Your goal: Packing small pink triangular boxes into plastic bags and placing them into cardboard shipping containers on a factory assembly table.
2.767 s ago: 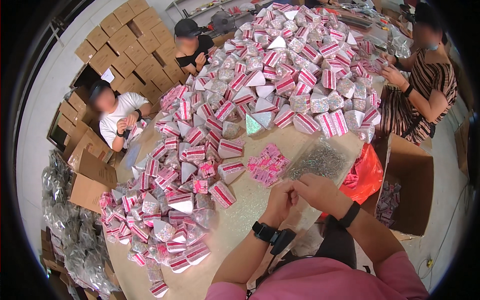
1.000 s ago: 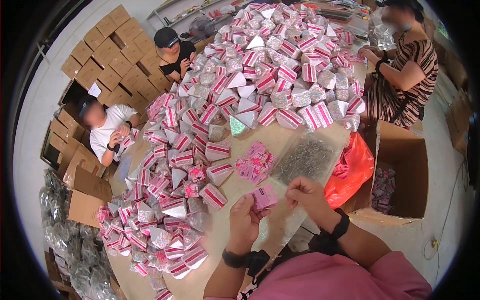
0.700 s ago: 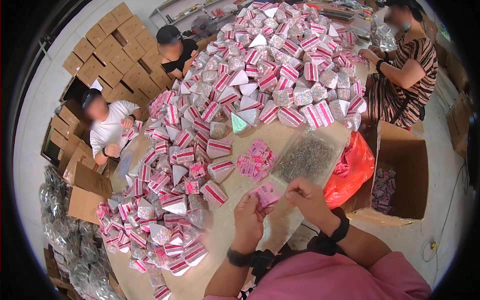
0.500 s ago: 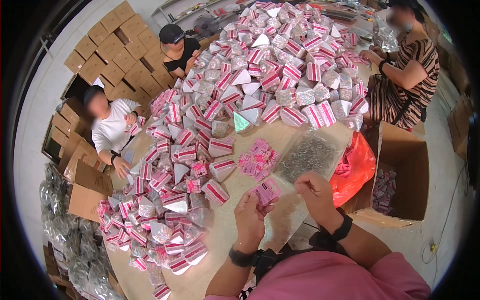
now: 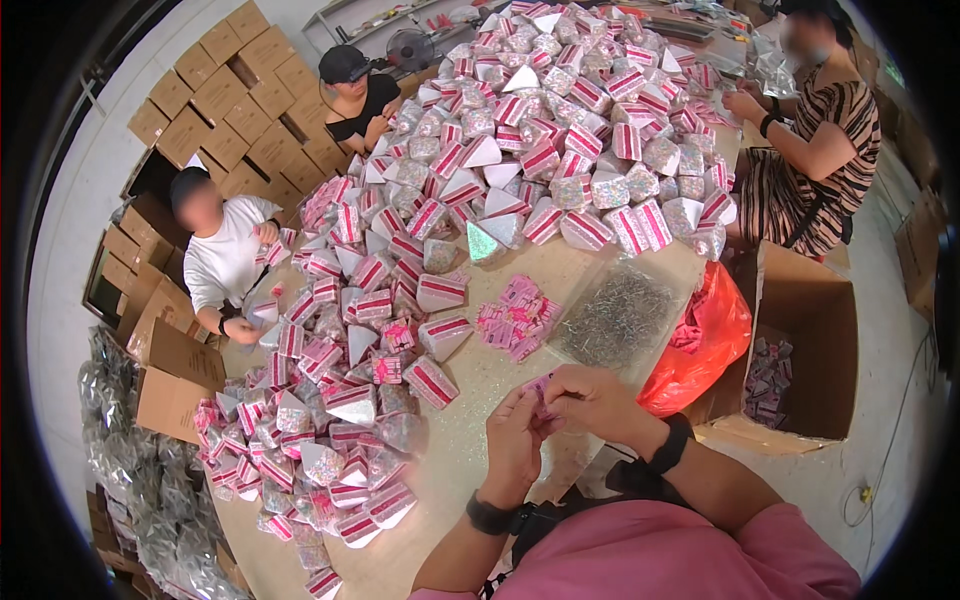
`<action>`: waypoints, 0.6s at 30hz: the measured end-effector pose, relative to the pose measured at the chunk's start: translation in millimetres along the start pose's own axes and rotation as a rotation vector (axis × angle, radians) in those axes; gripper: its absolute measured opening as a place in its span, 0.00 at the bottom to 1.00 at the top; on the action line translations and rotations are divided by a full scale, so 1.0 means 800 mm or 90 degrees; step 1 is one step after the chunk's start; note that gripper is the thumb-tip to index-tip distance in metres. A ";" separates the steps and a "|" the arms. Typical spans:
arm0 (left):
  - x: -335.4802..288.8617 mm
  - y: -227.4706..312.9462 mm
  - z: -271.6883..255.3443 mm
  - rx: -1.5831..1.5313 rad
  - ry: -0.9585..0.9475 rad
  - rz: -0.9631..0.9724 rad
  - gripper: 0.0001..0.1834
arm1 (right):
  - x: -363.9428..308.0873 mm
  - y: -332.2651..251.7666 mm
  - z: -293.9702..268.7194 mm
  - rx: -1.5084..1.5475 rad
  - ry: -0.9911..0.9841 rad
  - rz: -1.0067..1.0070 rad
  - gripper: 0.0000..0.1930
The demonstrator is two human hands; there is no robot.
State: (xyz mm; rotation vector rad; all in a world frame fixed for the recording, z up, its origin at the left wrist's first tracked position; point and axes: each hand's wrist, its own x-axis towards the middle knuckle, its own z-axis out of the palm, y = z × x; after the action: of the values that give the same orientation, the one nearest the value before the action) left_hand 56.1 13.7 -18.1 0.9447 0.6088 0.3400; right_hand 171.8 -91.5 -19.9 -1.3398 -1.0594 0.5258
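My left hand [image 5: 512,445] is closed on a small pink card [image 5: 541,388] above the near part of the table. Against the card's edge my right hand [image 5: 598,402] has its thumb and fingers pinched together. Whether a small piece sits in that pinch is hidden by the fingers. Just beyond my hands lies a loose pile of pink printed cards [image 5: 518,318]. To its right many thin metal pins [image 5: 616,308] fill a shallow clear tray.
A huge heap of shiny wedge-shaped packs with pink bands [image 5: 540,160] covers the table. At right, a red plastic bag [image 5: 715,350] is beside an open carton [image 5: 815,370] holding small pink pieces. Three co-workers sit around the table; stacked cartons [image 5: 235,100] line the wall.
My right hand has moved left and closed in on the pink card, which is now mostly covered by fingers. The white-sleeved co-worker's hand at left has shifted slightly.
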 end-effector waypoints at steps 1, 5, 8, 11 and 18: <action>0.000 0.000 -0.001 0.005 -0.009 -0.004 0.15 | -0.001 0.006 0.003 0.084 0.009 0.046 0.04; -0.011 0.021 0.010 -0.013 -0.030 -0.079 0.15 | -0.006 -0.002 -0.011 0.399 -0.005 0.330 0.03; -0.018 0.016 0.000 0.142 0.021 0.042 0.14 | -0.010 0.001 -0.007 0.539 0.051 0.304 0.04; -0.025 0.010 -0.010 0.456 0.049 0.334 0.12 | -0.007 -0.003 -0.001 0.515 0.068 0.264 0.04; -0.045 0.027 0.013 0.604 0.021 0.500 0.03 | -0.012 -0.011 0.007 0.468 0.018 0.262 0.06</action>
State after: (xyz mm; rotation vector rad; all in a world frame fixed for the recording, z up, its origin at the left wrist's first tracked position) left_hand 34.2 -0.2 16.4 2.1006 0.3881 0.7942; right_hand 160.2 -98.5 -15.5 -0.8871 -0.4704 1.0773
